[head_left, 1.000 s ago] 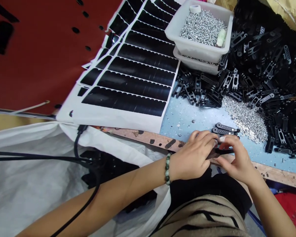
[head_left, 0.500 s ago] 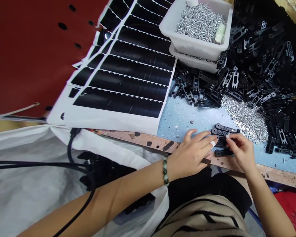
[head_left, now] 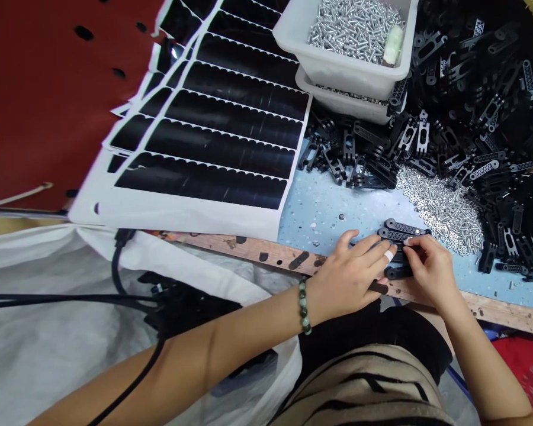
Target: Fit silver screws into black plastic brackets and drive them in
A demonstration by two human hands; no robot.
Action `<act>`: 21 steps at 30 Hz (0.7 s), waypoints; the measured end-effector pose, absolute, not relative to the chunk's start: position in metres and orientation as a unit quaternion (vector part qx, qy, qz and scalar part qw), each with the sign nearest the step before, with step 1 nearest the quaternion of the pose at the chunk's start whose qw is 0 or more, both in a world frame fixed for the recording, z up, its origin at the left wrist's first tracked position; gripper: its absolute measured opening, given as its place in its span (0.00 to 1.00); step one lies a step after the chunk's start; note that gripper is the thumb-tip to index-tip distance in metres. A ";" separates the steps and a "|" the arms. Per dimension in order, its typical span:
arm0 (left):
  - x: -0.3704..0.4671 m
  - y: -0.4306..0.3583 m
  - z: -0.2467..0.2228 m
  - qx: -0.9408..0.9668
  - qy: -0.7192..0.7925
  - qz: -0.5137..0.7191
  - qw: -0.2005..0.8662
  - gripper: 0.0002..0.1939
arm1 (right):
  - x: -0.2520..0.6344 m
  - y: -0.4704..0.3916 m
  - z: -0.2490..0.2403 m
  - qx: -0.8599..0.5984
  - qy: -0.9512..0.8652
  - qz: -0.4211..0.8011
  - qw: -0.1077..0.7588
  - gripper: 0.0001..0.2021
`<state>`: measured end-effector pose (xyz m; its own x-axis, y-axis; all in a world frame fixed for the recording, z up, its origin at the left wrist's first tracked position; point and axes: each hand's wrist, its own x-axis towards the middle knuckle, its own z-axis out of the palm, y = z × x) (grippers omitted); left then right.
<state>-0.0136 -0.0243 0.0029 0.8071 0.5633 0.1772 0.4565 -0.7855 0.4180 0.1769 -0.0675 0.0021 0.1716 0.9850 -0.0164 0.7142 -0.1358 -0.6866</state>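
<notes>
My left hand (head_left: 357,269) reaches in from the left, a white band round one finger and its little finger raised. Its fingertips and thumb close on a black plastic link (head_left: 398,254) at the table's front edge, partly hidden by both hands. My right hand (head_left: 432,266) pinches at the same link with thumb and forefinger; whatever is between those fingertips is too small or hidden to make out. Just beyond lie black links with a lattice pattern (head_left: 406,229), side by side. Nearer to me is another dark link (head_left: 397,272).
Loose silver screws and nuts (head_left: 448,213) lie behind my right hand. A large heap of black links (head_left: 462,112) spreads beyond. A white tub (head_left: 350,77) of screws stands on another tub (head_left: 346,102). Black-printed sheets (head_left: 204,216) cover the left. Cables (head_left: 71,300) hang at lower left.
The view has shifted slightly. My right hand has moved a little closer to my left fingers, over the link. My left hand has shifted slightly to the right.
</notes>
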 end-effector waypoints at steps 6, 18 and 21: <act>-0.010 -0.025 -0.001 0.942 0.272 0.132 0.143 0.21 | 0.181 -0.062 0.006 -0.711 -0.596 0.283 0.245 0.05; -0.009 -0.014 0.014 0.924 0.267 0.133 0.239 0.19 | 0.171 -0.072 0.036 -0.540 -0.771 0.202 0.270 0.12; -0.007 -0.013 0.017 0.907 0.277 0.162 0.272 0.17 | 0.157 -0.076 0.041 -0.460 -0.789 0.285 0.291 0.04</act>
<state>-0.0073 -0.0132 0.0167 0.7944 0.5901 0.1440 0.4135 -0.6990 0.5834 0.1567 -0.0760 0.0408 -0.4073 0.8919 0.1964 0.5603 0.4138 -0.7175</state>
